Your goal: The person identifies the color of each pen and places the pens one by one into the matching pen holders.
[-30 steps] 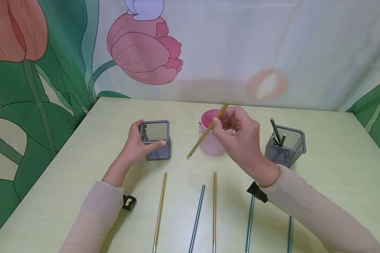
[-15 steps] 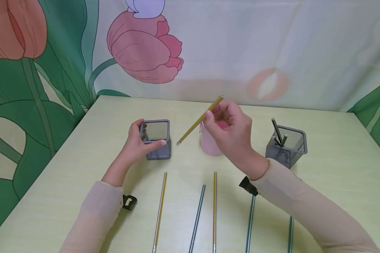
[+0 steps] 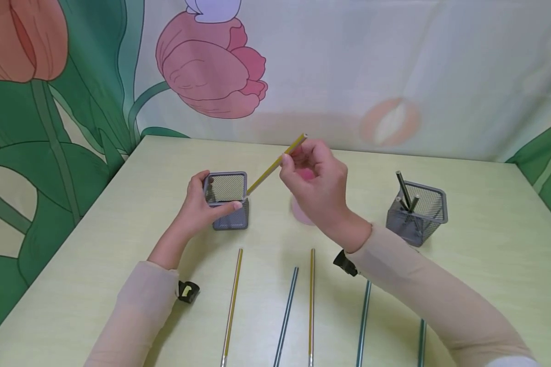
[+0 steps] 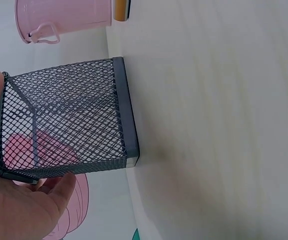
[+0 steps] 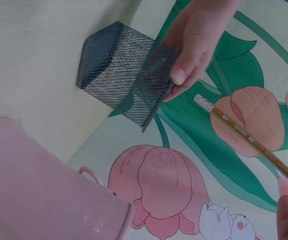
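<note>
My left hand (image 3: 195,214) grips a dark mesh pencil holder (image 3: 230,218) at its rim, thumb across the front and fingers round the left side. The holder stands upright on the table, and in the left wrist view no pencil shows through its mesh. Between thumb and fingers, my right hand (image 3: 319,186) pinches a yellow pencil (image 3: 272,170) held tilted in the air. Its eraser end points down-left, right at the holder's right rim in the head view. Printed lettering shows on this pencil (image 5: 251,140) in the right wrist view.
A pink bucket (image 3: 300,213) stands behind my right hand, partly hidden. Farther right, another mesh holder (image 3: 410,227) contains several dark pencils (image 3: 402,187). In front lie two yellow pencils (image 3: 232,300) and several blue-green pencils (image 3: 286,313), some partly under my right sleeve (image 3: 441,285).
My right hand has carried the yellow pencil leftward from over the pink bucket to the left mesh holder's rim. The left hand and its holder have stayed in place.
</note>
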Demonstrator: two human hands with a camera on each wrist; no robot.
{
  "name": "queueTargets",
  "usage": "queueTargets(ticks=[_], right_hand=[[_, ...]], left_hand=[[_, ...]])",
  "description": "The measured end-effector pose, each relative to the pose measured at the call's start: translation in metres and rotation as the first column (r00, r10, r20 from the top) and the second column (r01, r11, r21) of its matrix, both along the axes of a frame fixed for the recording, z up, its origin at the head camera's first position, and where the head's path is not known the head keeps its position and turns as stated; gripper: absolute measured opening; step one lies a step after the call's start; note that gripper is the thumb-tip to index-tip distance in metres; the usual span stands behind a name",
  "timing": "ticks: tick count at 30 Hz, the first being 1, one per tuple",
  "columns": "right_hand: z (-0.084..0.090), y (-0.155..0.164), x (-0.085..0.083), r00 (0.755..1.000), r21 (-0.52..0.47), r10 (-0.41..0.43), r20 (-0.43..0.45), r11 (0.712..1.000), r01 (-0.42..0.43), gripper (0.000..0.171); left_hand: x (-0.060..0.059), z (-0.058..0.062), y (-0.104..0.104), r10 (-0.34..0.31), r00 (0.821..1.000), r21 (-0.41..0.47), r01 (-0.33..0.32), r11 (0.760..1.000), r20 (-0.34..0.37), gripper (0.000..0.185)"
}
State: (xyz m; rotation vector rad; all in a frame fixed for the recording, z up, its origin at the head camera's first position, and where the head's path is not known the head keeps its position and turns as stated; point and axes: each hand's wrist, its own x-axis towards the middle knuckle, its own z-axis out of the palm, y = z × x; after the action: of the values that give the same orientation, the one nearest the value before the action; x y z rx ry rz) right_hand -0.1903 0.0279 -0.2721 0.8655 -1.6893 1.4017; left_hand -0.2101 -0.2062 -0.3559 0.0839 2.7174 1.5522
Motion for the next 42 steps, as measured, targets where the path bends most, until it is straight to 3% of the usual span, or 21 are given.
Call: queueTargets(ticks=[7, 11, 25, 42], right_hand=[[-0.006, -0.002, -0.006, 0.993, 0.051, -0.07, -0.096, 0.996, 0.075, 0.011], [-0.01, -0.006, -0.011, 0.991, 0.038, -0.062, -0.118, 0.997, 0.067, 0.012], [-0.026, -0.018, -0.015, 0.995, 0.17, -0.038, -0.093, 0.984, 0.054, 0.018], [-0.047, -0.021, -0.021, 0.996, 0.214, -0.025, -0.091, 0.976, 0.044, 0.017]], left_hand=[[0.0, 0.001, 0.0, 0.007, 1.0, -0.012, -0.007, 1.0, -0.001, 0.104], [0.0, 0.002, 0.001, 0.006, 1.0, -0.007, -0.006, 1.0, 0.003, 0.104], [-0.002, 0.0, 0.001, 0.006, 1.0, 0.001, -0.006, 1.0, 0.007, 0.105], [-0.001, -0.001, -0.001, -0.001, 1.0, 0.003, 0.001, 1.0, -0.014, 0.104]])
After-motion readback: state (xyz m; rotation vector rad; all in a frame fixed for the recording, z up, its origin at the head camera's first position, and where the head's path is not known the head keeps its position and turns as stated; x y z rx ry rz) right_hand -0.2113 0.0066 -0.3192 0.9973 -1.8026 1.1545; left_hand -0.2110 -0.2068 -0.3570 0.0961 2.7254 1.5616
